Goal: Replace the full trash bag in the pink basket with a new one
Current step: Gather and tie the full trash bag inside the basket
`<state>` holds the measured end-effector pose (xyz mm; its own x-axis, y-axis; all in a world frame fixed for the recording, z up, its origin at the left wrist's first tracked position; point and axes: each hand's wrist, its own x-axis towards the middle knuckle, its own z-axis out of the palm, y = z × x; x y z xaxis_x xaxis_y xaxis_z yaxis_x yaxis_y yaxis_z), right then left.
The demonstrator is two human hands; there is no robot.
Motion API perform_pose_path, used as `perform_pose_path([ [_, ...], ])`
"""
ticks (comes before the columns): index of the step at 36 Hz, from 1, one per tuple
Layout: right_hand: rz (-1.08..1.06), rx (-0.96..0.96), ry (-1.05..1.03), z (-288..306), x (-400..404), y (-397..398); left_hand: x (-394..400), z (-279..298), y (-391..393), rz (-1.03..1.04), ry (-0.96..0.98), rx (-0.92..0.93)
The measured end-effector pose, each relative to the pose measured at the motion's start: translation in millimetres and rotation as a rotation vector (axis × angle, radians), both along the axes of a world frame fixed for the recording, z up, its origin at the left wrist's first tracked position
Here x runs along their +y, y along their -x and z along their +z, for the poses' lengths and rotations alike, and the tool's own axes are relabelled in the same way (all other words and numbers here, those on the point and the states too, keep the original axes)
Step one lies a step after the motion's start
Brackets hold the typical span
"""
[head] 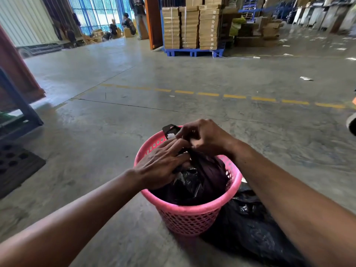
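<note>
Pink basket [189, 218] sits on the gray concrete floor [134, 83], low in the middle of the view. It has lots of little holes in its side. A dark full trash bag [204, 182] is stuffed inside it, and the top of the bag is bunched up into a neck that sticks up over the rim.

Both bare hands are on that bunched top. The left hand [159, 166] lies over the near left side of the bag, fingers [178, 144] close together and pressed down on the plastic. The right hand [206, 137] is curled over the far side, with its fingers bent and pinching the gathered plastic. A strip of the dark plastic [170, 130] pokes up past the far rim, just beside the right hand.

Another black plastic bag [248, 226] lies flat on the floor, touching the right side of the basket and partly under the right arm.

Far off, a yellow dashed line [234, 96] runs across the floor. Behind it, stacks of brown cardboard boxes [190, 27] stand on a blue pallet [192, 52]. A few people [129, 24] are way back by the big blue windows.
</note>
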<state>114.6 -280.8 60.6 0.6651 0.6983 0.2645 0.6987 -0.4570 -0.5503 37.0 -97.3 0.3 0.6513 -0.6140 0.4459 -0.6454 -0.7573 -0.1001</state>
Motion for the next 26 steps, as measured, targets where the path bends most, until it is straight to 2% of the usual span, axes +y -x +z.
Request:
perform_pose_path([
  [2,0.0,0.01,-0.064,0.1,-5.8,-2.4,3.1,-3.3,0.8,0.016,0.047,0.02],
  [6,-0.044,0.111,-0.184,-9.2,-20.9,-7.2,1.9,-0.7,0.6,0.085,0.329,0.09],
  [8,-0.053,0.193,-0.204,-16.9,-29.3,-8.4,3.2,4.7,-1.6,0.204,0.337,0.084],
  [12,-0.014,0.249,-0.173,-25.5,-39.0,-4.3,7.7,4.3,-0.2,0.427,0.09,0.164],
  [16,-0.034,0.206,-0.106,-32.2,-41.4,-4.1,8.1,-4.9,-2.9,0.456,-0.016,0.23],
  [20,-0.152,0.066,0.145,-43.5,-48.7,-10.4,21.3,-11.5,-10.5,0.571,-0.204,0.259],
  [26,-0.305,-0.088,0.588,-66.9,-40.7,-3.7,16.5,-16.2,-1.0,0.715,-0.592,0.571],
])
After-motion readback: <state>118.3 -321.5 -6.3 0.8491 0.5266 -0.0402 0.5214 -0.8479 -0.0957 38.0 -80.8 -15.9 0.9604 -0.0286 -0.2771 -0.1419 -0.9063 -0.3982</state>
